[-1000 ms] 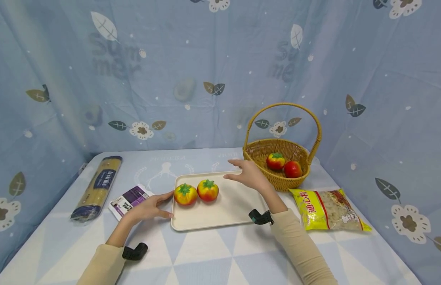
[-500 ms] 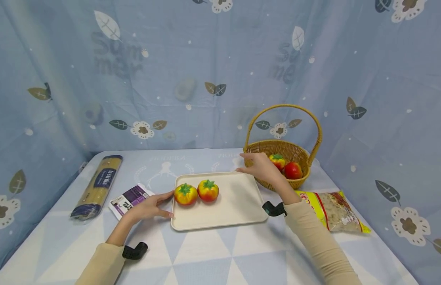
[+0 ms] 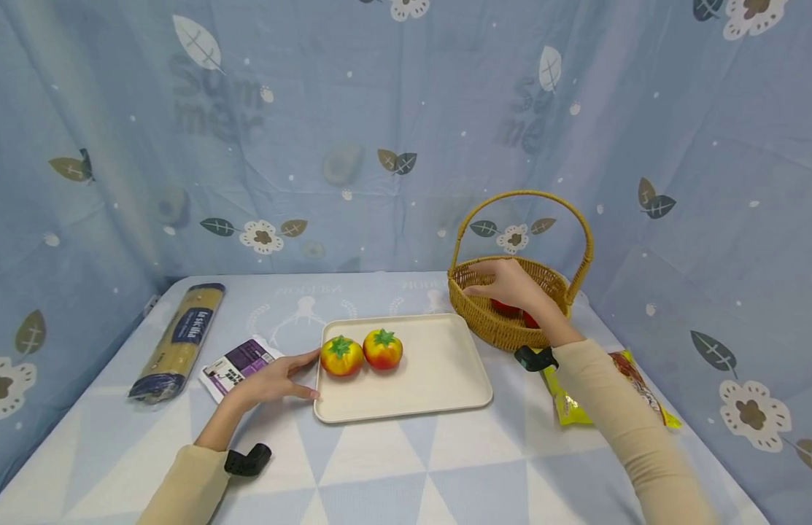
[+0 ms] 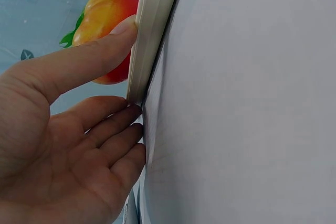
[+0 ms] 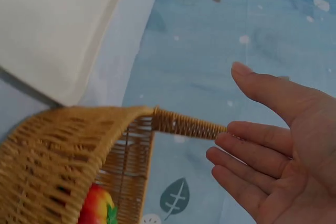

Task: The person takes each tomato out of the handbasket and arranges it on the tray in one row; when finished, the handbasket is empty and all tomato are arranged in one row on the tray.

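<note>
My left hand [image 3: 269,383] rests at the left edge of a cream tray [image 3: 438,364], its thumb and fingertips touching the rim with fingers loosely extended. Two red-and-yellow tomatoes [image 3: 341,356] with green leafy tops sit side by side on the tray's left part. Above the wicker basket [image 3: 487,327] at the back right, my right hand [image 3: 511,284] hovers with thumb and fingers spread, holding nothing. Inside the basket lie a red-and-yellow tomato [image 5: 95,205] and a red fruit [image 3: 530,320], both mostly hidden in the head view by the hand and wrist.
A pack of spaghetti [image 3: 181,343] lies at the far left, with a purple-and-white packet [image 3: 238,364] beside my left hand. My right sleeve partly covers a yellow snack bag [image 3: 570,408]. The basket's tall handle [image 3: 524,194] arches up. Patterned curtains [image 3: 353,131] stand behind the table.
My right hand has moved right and back, from above the tray to above the basket, its fingers still apart. The left hand, tray and tomatoes on it have stayed put.
</note>
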A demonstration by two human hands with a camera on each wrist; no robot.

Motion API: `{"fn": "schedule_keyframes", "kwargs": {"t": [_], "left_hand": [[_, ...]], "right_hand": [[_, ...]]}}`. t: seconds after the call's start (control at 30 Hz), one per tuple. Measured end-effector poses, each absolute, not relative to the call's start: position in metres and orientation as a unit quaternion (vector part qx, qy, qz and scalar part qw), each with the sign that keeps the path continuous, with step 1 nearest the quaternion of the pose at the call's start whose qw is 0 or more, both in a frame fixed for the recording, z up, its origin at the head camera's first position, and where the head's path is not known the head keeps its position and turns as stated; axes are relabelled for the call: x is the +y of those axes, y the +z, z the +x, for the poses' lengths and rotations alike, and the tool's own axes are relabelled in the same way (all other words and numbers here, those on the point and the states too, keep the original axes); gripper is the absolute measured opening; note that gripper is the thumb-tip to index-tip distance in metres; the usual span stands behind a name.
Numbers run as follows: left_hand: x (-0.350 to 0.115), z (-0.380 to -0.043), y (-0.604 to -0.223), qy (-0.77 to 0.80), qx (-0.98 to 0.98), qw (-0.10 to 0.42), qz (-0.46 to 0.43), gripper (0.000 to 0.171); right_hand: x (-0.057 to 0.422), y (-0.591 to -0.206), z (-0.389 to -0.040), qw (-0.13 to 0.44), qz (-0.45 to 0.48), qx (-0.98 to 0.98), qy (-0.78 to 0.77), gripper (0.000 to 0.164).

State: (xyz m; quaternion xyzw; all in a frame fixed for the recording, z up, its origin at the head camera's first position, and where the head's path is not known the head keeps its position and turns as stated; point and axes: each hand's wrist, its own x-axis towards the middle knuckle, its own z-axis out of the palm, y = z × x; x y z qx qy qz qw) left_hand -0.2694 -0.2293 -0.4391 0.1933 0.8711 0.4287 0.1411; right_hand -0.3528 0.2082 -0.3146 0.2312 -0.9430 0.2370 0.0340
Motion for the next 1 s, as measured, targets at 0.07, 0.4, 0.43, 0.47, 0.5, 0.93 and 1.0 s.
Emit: {"fn": "schedule_keyframes", "kwargs": {"t": [0.07, 0.4, 0.43, 0.47, 0.5, 0.93, 1.0], "left_hand": [[-0.230, -0.270, -0.439, 0.427, 0.872, 0.142, 0.192, 0.090], [-0.229, -0.270, -0.438, 0.425, 0.873, 0.139, 0.195, 0.090], [-0.229, -0.269, -0.438, 0.425, 0.873, 0.138, 0.195, 0.090], [-0.229, -0.270, -0.438, 0.424, 0.873, 0.138, 0.196, 0.090], [-0.229, -0.269, -0.438, 0.424, 0.873, 0.139, 0.196, 0.090], [-0.228, -0.270, -0.439, 0.422, 0.874, 0.139, 0.196, 0.090], [-0.228, -0.270, -0.438, 0.421, 0.875, 0.140, 0.194, 0.090]], "right_hand": [[0.214, -0.314, -0.357, 0.032, 0.228, -0.945, 0.232, 0.059], [0.237, -0.308, -0.374, 0.004, 0.205, -0.956, 0.209, 0.059], [0.239, -0.307, -0.376, -0.001, 0.204, -0.956, 0.211, 0.059], [0.241, -0.306, -0.377, -0.005, 0.203, -0.956, 0.214, 0.059], [0.242, -0.305, -0.378, -0.009, 0.200, -0.956, 0.216, 0.059], [0.259, -0.309, -0.395, -0.016, 0.167, -0.959, 0.227, 0.060], [0.262, -0.310, -0.399, -0.013, 0.158, -0.961, 0.228, 0.061]]}}
